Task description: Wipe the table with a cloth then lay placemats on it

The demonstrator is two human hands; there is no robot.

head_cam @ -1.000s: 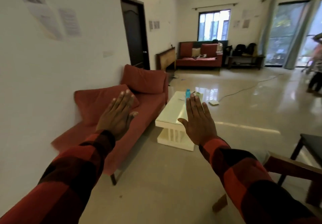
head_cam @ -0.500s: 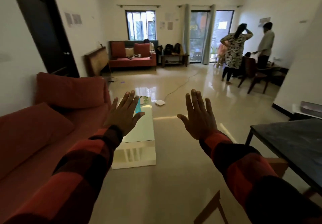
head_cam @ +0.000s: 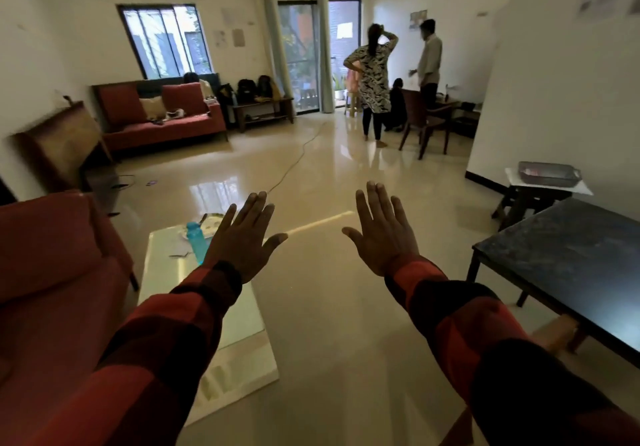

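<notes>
Both hands raised in mid-frame, palms forward, holding nothing: left hand and right hand with fingers straight and spread. No cloth or placemats visible. Which table is meant is uncertain; probably the dark table at right edge. Its long axis runs from lower right toward upper left of frame. White low table lies lower left, carrying a blue bottle. Step in hand, as judged: locate the cloth first, then wipe along the long axis.

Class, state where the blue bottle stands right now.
In the head view, the blue bottle stands on the white coffee table, left of centre, behind the left hand.
</notes>
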